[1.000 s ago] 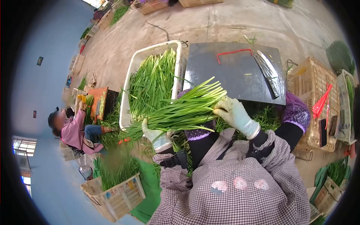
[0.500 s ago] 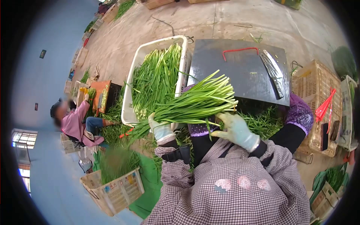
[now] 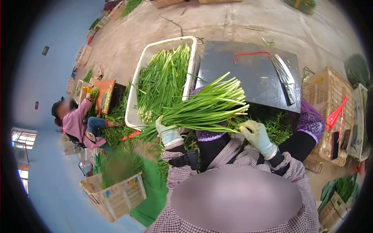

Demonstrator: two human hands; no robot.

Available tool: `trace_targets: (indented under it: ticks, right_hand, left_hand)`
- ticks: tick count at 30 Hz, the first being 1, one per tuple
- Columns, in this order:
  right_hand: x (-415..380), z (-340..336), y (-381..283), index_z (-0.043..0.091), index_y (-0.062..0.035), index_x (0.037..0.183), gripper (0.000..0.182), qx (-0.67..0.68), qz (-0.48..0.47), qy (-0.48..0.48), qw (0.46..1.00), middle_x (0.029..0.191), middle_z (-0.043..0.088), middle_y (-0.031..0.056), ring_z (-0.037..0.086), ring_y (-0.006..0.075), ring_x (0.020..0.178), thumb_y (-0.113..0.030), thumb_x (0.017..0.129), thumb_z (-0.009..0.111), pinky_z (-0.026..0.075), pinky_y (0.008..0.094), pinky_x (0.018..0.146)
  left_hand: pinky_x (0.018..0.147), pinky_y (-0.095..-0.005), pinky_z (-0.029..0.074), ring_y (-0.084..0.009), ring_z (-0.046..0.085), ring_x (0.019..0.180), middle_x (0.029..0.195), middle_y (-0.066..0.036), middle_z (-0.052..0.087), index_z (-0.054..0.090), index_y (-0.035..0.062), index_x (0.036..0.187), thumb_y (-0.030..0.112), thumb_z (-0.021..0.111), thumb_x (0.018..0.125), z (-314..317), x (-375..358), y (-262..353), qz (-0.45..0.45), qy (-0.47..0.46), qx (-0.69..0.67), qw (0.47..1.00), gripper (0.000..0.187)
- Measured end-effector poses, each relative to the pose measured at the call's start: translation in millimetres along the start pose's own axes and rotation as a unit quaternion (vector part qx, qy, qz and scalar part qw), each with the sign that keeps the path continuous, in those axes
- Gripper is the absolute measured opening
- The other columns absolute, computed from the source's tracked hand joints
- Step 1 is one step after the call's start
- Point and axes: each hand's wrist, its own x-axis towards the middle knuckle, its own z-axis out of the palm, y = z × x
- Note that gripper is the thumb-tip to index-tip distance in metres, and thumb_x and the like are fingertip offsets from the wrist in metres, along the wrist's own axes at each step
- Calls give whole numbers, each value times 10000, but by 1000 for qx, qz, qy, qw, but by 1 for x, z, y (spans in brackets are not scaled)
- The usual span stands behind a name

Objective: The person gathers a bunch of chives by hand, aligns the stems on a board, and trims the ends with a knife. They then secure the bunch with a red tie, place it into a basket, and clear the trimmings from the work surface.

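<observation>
A green bunch [image 3: 206, 106] lies across the left hand [image 3: 170, 134], which is curled round its leafy end.
The right hand [image 3: 258, 136] is half-curled at the pale ends; I can't tell if it pinches any. Beyond the left hand, a white tub [image 3: 133, 112] holds loose greens [image 3: 165, 77]; left of it, a crate [image 3: 116, 202] holds more.
</observation>
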Motion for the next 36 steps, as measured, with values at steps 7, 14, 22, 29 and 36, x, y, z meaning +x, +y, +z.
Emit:
trace_targets:
  ticks: [7,14,22,29,36]
  right_hand:
    - [-15,-22,30,713,2,955,145,-37,37,-37,998,865,699,97,662,207,743,-117,965,629,539,324,701]
    - [-28,-36,10,713,-21,1184,259,-18,-36,-101,994,1035,692,108,698,224,922,-121,946,722,563,318,865]
    - [28,13,29,718,-44,1132,342,-56,24,138,989,1424,577,169,546,315,1317,-297,910,783,423,426,1142]
    - [26,-59,-53,761,-73,987,270,251,44,151,955,1208,744,83,672,225,1147,-254,1067,579,516,354,1039]
    - [4,-42,44,760,-74,1152,367,-109,49,33,992,1122,749,161,693,330,1087,-369,934,740,532,409,981]
  left_hand:
    - [737,-490,655,-377,670,1097,1354,-162,602,315,256,1464,18,594,1001,0,-14,31,-164,-85,-140,973,591]
    - [866,-531,642,-381,674,1079,1334,-221,582,341,68,1464,114,629,1007,-2,-23,19,-54,-61,68,994,542]
    - [724,-365,663,-314,704,1009,1299,-189,632,352,46,1463,33,644,942,6,-29,34,-100,-110,-4,989,598]
    - [760,-415,670,-378,677,1074,1303,-185,628,358,168,1495,-4,558,999,-17,-3,5,-156,-63,-55,984,561]
    - [804,-516,681,-375,720,1019,1321,-266,597,307,70,1519,-100,610,948,3,-18,6,-95,-13,75,993,669]
